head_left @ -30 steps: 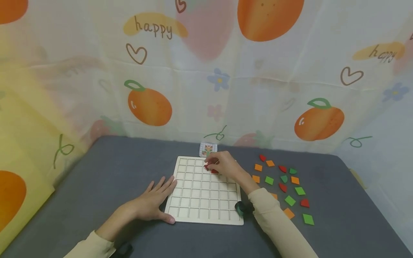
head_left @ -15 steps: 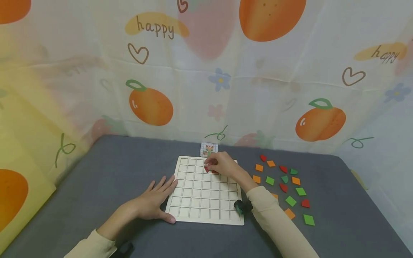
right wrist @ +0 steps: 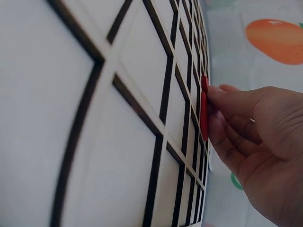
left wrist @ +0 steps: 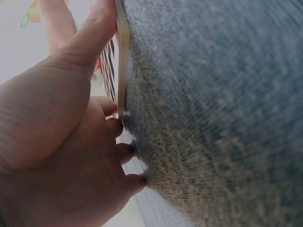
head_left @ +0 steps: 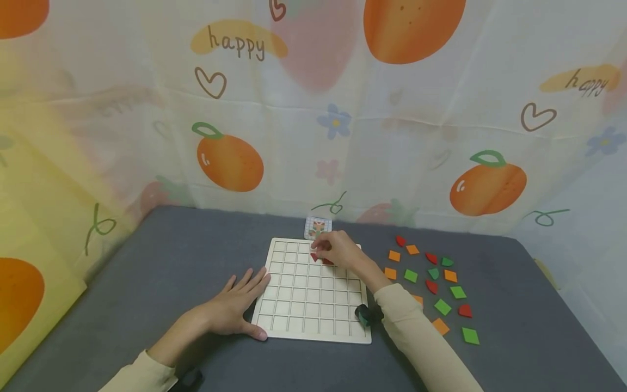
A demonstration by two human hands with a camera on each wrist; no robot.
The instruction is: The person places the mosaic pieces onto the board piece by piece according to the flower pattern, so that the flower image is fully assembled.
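Behind the gridded board (head_left: 297, 294), the cloth (head_left: 289, 163) reads "happy".

Smooth wooden-looking grid board (head_left: 312, 295), matt ribbed grey cloth (head_left: 196, 247)

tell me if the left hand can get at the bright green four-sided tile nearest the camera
Probably not directly: the cream fabric right sleeve lies between the left hand and that green tile.
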